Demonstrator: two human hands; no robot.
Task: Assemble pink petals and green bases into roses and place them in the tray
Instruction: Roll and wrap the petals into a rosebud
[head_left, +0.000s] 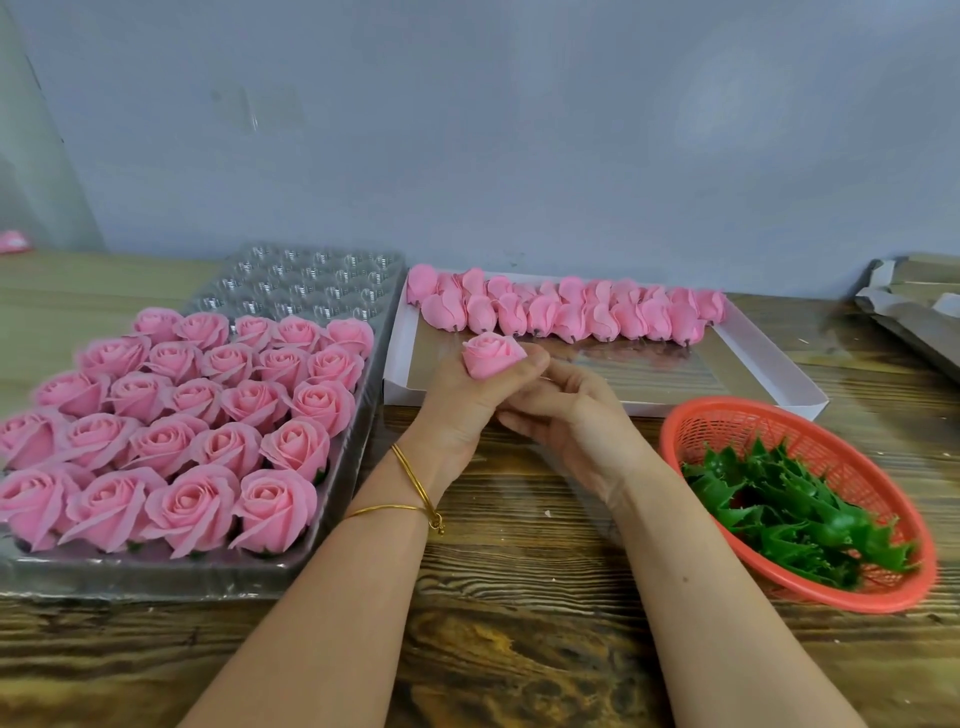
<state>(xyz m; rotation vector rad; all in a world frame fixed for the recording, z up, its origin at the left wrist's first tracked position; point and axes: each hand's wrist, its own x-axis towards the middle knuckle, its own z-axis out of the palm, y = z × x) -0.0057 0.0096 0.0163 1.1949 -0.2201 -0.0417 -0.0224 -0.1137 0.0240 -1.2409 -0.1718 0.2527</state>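
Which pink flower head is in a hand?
The pink rose head gripped in the left hand, in front of the white box; the roses in the clear tray and the buds in that box lie untouched.

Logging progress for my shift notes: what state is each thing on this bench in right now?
Clear plastic compartment tray: front rows filled with finished pink roses, back rows empty.
White shallow cardboard box: pink petal buds lined along far side, near part bare.
Red plastic mesh basket: holds loose green bases.
Pink bud in hand: gripped upright by left hand.
Right hand: fingers below the bud, grip hidden.
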